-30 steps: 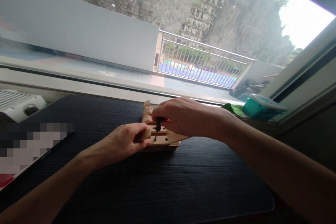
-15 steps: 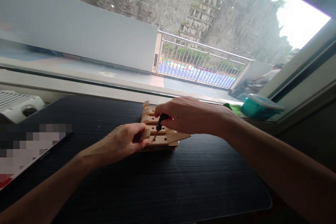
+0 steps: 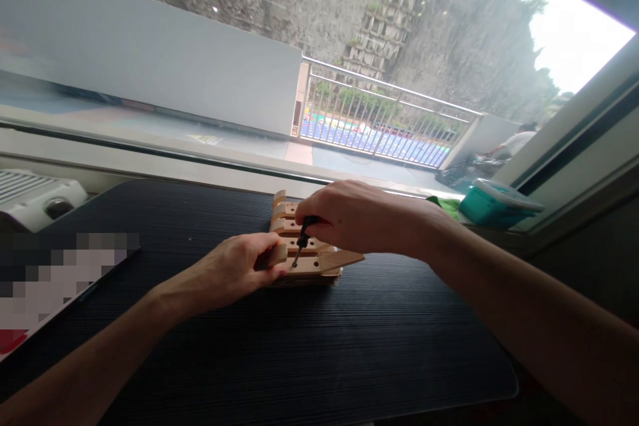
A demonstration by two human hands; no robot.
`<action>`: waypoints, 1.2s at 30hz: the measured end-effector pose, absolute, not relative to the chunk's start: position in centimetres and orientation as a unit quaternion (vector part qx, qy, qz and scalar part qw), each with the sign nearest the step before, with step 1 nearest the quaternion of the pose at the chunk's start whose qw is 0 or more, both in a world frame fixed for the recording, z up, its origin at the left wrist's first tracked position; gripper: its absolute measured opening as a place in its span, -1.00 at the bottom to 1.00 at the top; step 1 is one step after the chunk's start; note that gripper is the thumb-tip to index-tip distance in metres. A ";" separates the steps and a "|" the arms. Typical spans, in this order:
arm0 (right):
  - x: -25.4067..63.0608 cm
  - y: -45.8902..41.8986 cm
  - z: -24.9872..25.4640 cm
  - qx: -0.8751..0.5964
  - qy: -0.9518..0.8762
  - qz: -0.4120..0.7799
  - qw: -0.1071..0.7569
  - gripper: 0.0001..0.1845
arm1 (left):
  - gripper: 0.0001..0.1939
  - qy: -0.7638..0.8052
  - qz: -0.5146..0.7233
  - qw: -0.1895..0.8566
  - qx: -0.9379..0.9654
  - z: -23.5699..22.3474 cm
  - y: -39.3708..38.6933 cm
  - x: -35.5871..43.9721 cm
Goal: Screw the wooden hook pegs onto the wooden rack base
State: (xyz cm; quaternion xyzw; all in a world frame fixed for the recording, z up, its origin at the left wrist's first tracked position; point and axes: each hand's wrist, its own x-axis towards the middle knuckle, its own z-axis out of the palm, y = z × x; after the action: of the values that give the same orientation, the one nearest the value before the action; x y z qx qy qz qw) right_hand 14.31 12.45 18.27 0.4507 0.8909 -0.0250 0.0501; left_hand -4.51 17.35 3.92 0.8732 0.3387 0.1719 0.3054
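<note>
A light wooden piece with several slats and dark holes (image 3: pixel 305 267) lies on the dark table. My right hand (image 3: pixel 344 216) is closed around the black handle of a screwdriver (image 3: pixel 302 240). The screwdriver slants down, its tip at a hole in the nearest slat. My left hand (image 3: pixel 249 259) grips the near left end of the wooden piece, thumb and fingers around its raised edge. My right fingers hide part of the far slats. I cannot make out a screw at the tip.
The dark wood-grain table (image 3: pixel 319 353) stands against a window sill. A teal box with a pale lid (image 3: pixel 492 203) and a green cloth (image 3: pixel 446 206) sit at the right. A white appliance (image 3: pixel 42 196) is at the left. Beyond the glass are a railing (image 3: pixel 389 113) and a person (image 3: pixel 519 141).
Almost nothing differs. My right hand has shifted very slightly while the screwdriver tip stays at the same hole; my left hand keeps its grip.
</note>
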 end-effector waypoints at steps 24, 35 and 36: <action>15.2 13.4 17.5 0.489 0.866 -0.066 0.087 -0.77 | -0.70 0.353 0.180 0.330 0.857 4.1 17.3 -4.4; 18.0 8.1 7.8 0.602 0.726 -0.169 -0.285 -0.61 | -0.77 0.406 0.158 0.372 0.820 3.3 18.0 -4.5; 17.9 7.3 7.1 0.615 0.717 -0.159 -0.287 -0.61 | -0.77 0.405 0.154 0.380 0.817 3.2 18.0 -4.4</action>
State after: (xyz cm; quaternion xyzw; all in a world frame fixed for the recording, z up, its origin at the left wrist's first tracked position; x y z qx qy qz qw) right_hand 17.92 7.28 7.09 0.6149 0.7170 -0.1589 -0.2874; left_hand -4.42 18.04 3.20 0.8172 0.4047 0.1537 0.3804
